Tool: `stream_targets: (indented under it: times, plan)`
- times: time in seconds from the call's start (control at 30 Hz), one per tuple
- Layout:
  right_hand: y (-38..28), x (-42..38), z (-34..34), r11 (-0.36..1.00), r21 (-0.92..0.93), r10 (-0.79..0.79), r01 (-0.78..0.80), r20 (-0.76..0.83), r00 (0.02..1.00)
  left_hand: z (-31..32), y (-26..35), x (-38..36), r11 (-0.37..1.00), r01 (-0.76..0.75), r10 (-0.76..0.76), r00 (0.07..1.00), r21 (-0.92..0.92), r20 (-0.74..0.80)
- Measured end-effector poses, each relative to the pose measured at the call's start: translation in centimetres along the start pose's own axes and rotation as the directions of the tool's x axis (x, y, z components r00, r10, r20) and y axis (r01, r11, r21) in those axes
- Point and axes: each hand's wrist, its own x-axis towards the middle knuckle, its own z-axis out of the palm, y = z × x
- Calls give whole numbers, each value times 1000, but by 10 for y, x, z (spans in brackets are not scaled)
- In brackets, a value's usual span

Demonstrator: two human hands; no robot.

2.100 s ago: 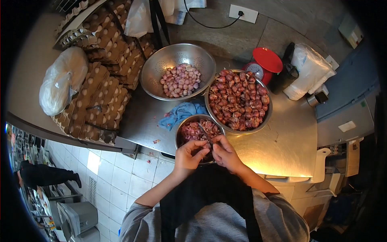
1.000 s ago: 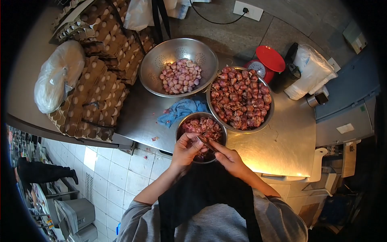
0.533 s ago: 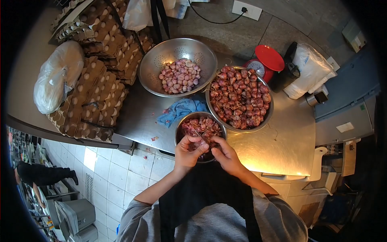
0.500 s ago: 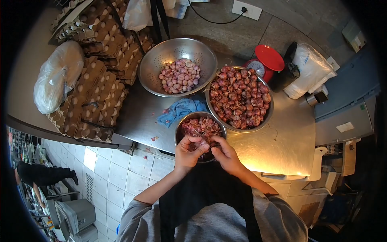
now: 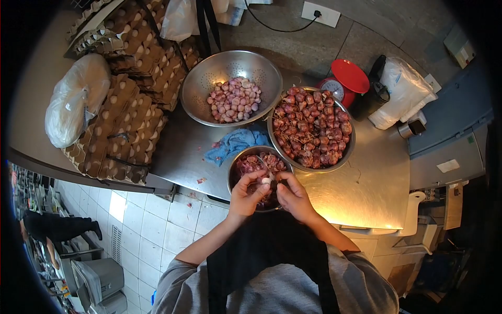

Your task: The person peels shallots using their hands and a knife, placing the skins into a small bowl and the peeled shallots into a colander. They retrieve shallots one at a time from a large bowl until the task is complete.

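Observation:
Over a small steel bowl (image 5: 232,183) of reddish skins, my left hand (image 5: 248,194) is closed on a small pale shallot (image 5: 266,181) and a thin knife (image 5: 264,163), whose blade points up and left. My right hand (image 5: 294,197) is pinched close beside the shallot; whatever its fingertips grip is too small to make out. Unpeeled red shallots (image 5: 312,125) fill a larger steel bowl (image 5: 351,149) to the upper right. Peeled pinkish shallots (image 5: 235,99) lie in a perforated colander (image 5: 196,83) farther back. A blue cloth (image 5: 235,144) lies between the colander and the small bowl.
Egg trays (image 5: 112,131) are stacked at the left with a plastic bag (image 5: 77,99) on them. A red scale (image 5: 349,76) and a white sack (image 5: 402,91) stand at the back of the steel table (image 5: 366,193). At the lower left is a person in dark clothes (image 5: 60,226).
My hands have parted slightly, and the pale shallot and the knife blade now show more clearly between them. The bowls have not moved on the table.

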Motion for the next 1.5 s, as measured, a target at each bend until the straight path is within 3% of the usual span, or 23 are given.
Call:
stream_targets:
  times: [0.1, 0.2, 0.3, 0.47, 0.57, 0.67, 0.77, 0.9, 1.0, 1.1, 1.2, 1.5]
  plan:
    - [-1, -1, -2, 1000, 21, 19, -19, -3, 1000, -4, 2, 2, 998, 52, -52, 999, 17, 2]
    - [-3, 4, -7, 999, 23, 44, -43, -55, 998, 8, 15, -1, 1000, -5, 5, 1000, -27, -15]
    - [0, 8, -16, 999, 9, 54, -54, -88, 995, 13, 27, -4, 973, 69, -74, 997, -221, -16]
    - [-15, 0, -9, 988, -137, 73, -78, -44, 996, 4, 26, -2, 927, 185, -189, 982, -326, 19]
    - [-22, -10, -8, 972, -77, 225, -223, 16, 974, 4, 28, 1, 907, 177, -197, 980, -381, -14]
    - [-18, -18, -6, 980, 53, 185, -190, 89, 979, 5, 26, 2, 903, 148, -178, 983, -404, -37]
    - [-17, -19, -1, 989, -93, 122, -112, 112, 986, 6, 24, 3, 908, 104, -131, 991, -405, -40]
    - [-13, -17, 0, 991, -127, 58, -45, 105, 993, 9, 25, 3, 917, 71, -92, 995, -394, -33]
    - [-12, -17, 0, 992, -121, 54, -43, 92, 994, 3, 16, 6, 962, 21, -34, 998, -273, -45]
    - [-12, -16, 1, 994, -96, 53, -47, 66, 996, 3, 20, 8, 988, -148, 151, 985, 46, -84]
    - [-15, -16, 3, 994, -94, 64, -60, 41, 997, 6, 17, 6, 973, -214, 221, 971, 88, -85]
    - [-16, -13, 5, 994, -81, 73, -70, 25, 997, 8, 18, 3, 948, -216, 234, 971, 233, -52]
